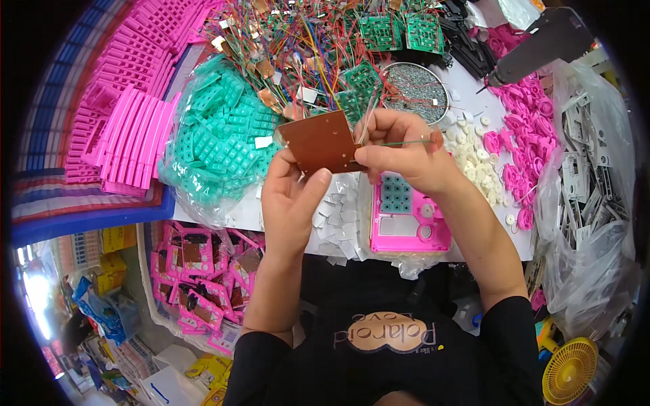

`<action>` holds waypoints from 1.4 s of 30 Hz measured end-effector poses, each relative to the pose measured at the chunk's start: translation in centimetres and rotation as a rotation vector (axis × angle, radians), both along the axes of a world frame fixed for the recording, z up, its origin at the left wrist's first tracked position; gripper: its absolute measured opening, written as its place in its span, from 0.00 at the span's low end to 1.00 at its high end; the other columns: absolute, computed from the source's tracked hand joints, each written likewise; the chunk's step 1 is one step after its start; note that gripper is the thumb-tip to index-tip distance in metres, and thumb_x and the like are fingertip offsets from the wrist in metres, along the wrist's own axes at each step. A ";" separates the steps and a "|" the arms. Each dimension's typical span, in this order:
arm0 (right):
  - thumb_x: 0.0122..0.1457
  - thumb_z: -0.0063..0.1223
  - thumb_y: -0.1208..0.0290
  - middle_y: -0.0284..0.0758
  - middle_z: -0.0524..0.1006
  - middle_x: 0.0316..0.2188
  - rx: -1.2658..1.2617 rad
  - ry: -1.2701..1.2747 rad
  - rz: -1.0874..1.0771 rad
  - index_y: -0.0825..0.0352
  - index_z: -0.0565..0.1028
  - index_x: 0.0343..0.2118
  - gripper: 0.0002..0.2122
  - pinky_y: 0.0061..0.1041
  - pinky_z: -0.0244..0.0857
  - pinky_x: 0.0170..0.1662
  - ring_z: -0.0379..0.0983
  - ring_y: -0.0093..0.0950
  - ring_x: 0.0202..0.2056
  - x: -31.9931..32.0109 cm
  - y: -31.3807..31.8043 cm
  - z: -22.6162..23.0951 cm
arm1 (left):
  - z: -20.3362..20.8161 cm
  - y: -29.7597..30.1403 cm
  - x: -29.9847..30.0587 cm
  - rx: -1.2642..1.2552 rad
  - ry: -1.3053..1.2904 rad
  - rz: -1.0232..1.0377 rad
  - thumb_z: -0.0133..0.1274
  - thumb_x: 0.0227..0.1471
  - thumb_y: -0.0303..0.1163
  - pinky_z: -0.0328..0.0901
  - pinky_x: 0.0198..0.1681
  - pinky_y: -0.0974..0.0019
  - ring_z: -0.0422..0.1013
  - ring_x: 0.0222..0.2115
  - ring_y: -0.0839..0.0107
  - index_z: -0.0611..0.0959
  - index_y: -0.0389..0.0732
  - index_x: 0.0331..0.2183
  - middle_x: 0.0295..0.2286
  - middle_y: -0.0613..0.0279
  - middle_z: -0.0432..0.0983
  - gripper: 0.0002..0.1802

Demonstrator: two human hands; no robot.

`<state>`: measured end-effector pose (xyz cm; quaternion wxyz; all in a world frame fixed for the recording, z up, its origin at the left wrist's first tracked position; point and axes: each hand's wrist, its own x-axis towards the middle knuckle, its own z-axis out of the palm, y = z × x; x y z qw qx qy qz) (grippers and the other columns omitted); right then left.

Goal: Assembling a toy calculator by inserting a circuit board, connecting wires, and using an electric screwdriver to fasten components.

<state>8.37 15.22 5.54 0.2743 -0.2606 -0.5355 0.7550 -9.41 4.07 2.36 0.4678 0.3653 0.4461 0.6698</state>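
One circuit board (318, 142), my left hand (291, 199) and right hand (409, 154) grasping it; rightward, one metal-parts dish (447, 95), one pink casing (406, 242).

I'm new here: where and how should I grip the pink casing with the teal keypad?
Probably by its near rim, pinched from the person's side: the pink casing lies flat with that bare strip toward the edge of the table, while the teal keypad sits farther in and the right hand partly hides the far end.
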 end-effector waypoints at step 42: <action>0.73 0.34 0.50 0.46 0.78 0.21 -0.888 0.274 0.249 0.71 0.76 0.40 0.26 0.18 0.46 0.12 0.54 0.16 0.10 0.1 -9.2 0.2 | 1.9 -0.3 1.0 0.318 -0.116 0.083 0.42 0.68 0.35 0.71 0.26 0.70 0.70 0.30 0.72 0.67 0.37 0.58 0.49 0.52 0.73 0.21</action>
